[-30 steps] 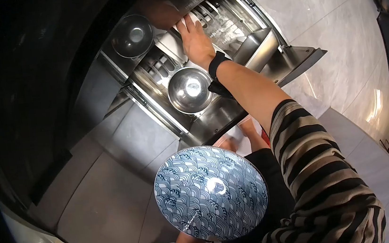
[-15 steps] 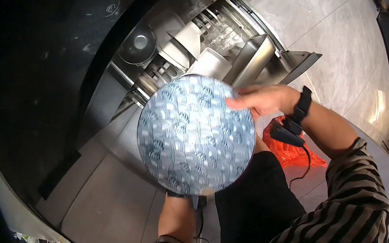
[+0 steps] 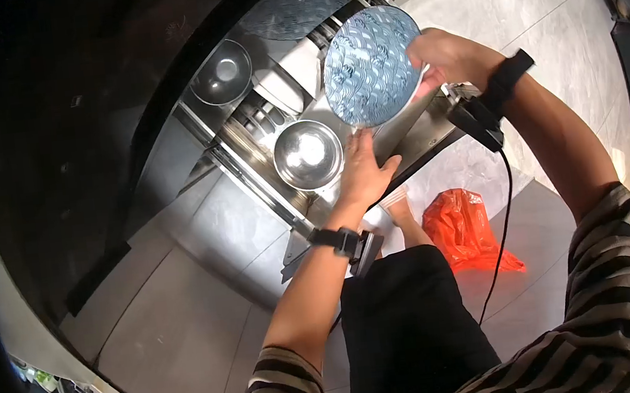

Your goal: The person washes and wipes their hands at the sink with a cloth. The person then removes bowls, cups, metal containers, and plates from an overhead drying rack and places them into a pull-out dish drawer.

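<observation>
A round blue plate (image 3: 372, 66) with a wave pattern is tilted above the open dish drawer. My right hand (image 3: 445, 60) grips it at its right edge, thumb on the patterned face and fingers behind. My left hand (image 3: 364, 170) reaches over the drawer's front with fingers stretched out and thumb apart, fingertips right at the plate's lower edge. Just left of that hand a shiny steel bowl (image 3: 308, 155) sits in the drawer. Behind it are white dishes (image 3: 279, 91) standing in a rack and a dark glass-like bowl (image 3: 221, 73). The plate hides part of the rack.
The pulled-out drawer (image 3: 251, 174) has metal side rails. A red plastic bag (image 3: 458, 231) lies on the tiled floor to the right of my legs. A black cable (image 3: 503, 215) hangs from my right wrist. The dark counter (image 3: 72, 145) curves along the left.
The plate has moved from close before me to up and over the drawer, in my right hand. My left hand has come out from under it. The steel bowl now shows.
</observation>
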Motion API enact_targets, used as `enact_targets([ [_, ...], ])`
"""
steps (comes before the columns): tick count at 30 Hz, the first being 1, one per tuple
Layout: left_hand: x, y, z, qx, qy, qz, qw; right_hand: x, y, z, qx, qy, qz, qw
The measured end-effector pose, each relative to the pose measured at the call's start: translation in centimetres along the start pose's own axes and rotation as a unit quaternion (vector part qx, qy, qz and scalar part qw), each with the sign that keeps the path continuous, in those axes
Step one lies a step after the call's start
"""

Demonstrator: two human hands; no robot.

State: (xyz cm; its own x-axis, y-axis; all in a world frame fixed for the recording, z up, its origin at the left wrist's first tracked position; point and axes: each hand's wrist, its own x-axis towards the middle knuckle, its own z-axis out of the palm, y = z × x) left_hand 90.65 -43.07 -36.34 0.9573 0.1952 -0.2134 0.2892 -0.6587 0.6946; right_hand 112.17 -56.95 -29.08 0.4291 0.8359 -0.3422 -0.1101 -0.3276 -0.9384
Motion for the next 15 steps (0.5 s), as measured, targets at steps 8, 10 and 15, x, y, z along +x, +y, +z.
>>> enact_targets([
  [8,1.7,0.2,-0.2,-0.02,-0.089,-0.09,0.992,8.7,1.0,4.5,-0.114,0.27,0.322,0.9],
  [10,1.6,-0.3,-0.3,-0.029,-0.082,-0.087,0.992,10.5,2.3,5.3,-0.138,0.291,0.32,0.891],
  [15,1.6,-1.0,-0.8,-0.051,-0.101,-0.111,0.987,14.1,6.1,6.9,-0.288,0.363,0.186,0.866],
])
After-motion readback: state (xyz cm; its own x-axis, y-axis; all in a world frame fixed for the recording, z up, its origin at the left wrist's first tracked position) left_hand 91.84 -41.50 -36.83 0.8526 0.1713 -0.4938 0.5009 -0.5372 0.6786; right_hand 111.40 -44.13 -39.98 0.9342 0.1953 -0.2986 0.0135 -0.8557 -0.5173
